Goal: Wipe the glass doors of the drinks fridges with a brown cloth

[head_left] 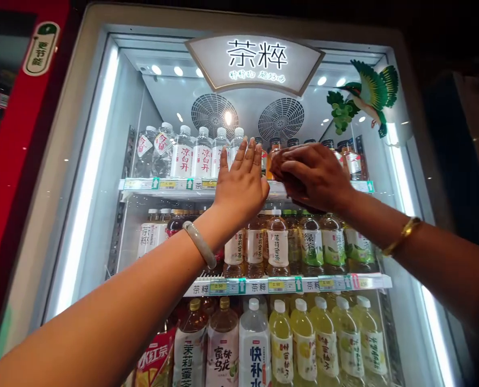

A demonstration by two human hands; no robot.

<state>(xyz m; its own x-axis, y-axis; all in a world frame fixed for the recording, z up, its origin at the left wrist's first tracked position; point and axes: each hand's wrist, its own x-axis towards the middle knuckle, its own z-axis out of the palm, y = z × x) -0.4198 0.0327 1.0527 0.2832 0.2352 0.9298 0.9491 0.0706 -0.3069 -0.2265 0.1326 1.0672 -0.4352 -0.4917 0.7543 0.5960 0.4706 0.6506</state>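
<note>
- The left hand [241, 183], a pale jade-like bangle [200, 243] on its wrist, was spread flat with fingers straight and pointing up, holding nothing.
- The right hand [310, 174], a thin gold bracelet [403, 234] on its wrist, was curled around a small dark reddish-brown object [280, 159], lying roughly sideways, just right of the left hand; what it was could not be told.
- Behind the left hand stood the lit glass-fronted drinks cooler [102, 161]; clear plastic water bottles [191, 153] with red-and-white labels stood upright upper left of the hand.
- Above the hand, a fan-shaped white sign [255, 62] read "茶粹".
</note>
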